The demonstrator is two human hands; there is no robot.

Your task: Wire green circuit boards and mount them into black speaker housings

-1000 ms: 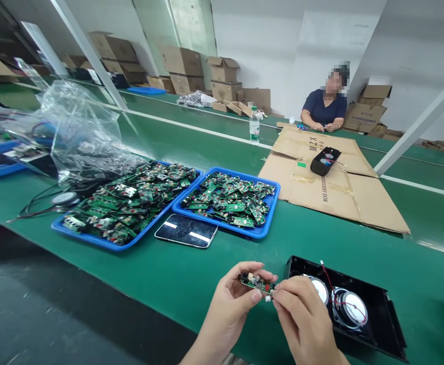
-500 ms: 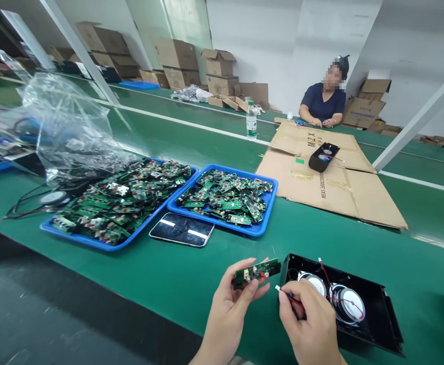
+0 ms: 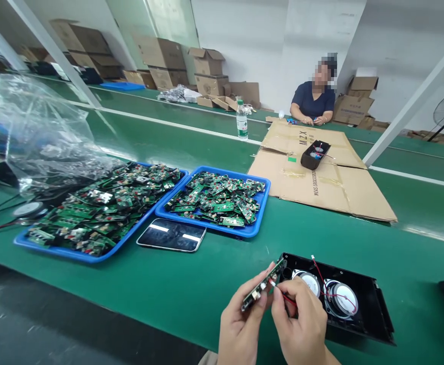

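Observation:
My left hand point(image 3: 242, 317) is closed round a small green circuit board point(image 3: 262, 288), held tilted on edge with its white and red sockets showing. My right hand point(image 3: 300, 317) pinches a white plug on a red and black cable point(image 3: 289, 300). The plug's tip is at the board's sockets; whether it sits inside one I cannot tell. Just beyond my right hand, a black speaker housing point(image 3: 370, 299) lies open on the green table, partly hidden by that hand. Two round speakers point(image 3: 344, 298) with red wires sit inside it.
Two blue trays point(image 3: 258, 225) heaped with circuit boards stand to the left, a phone point(image 3: 171, 235) beside them. A flattened carton point(image 3: 343, 195) bears another black housing point(image 3: 315, 155). Behind are a water bottle point(image 3: 241, 121) and a seated person point(image 3: 313, 101). A plastic bag point(image 3: 42, 132) lies far left.
The board in my left hand has turned steeply on edge. My right hand has brought the plug up against it. The whole view has shifted slightly, so surroundings appear further left.

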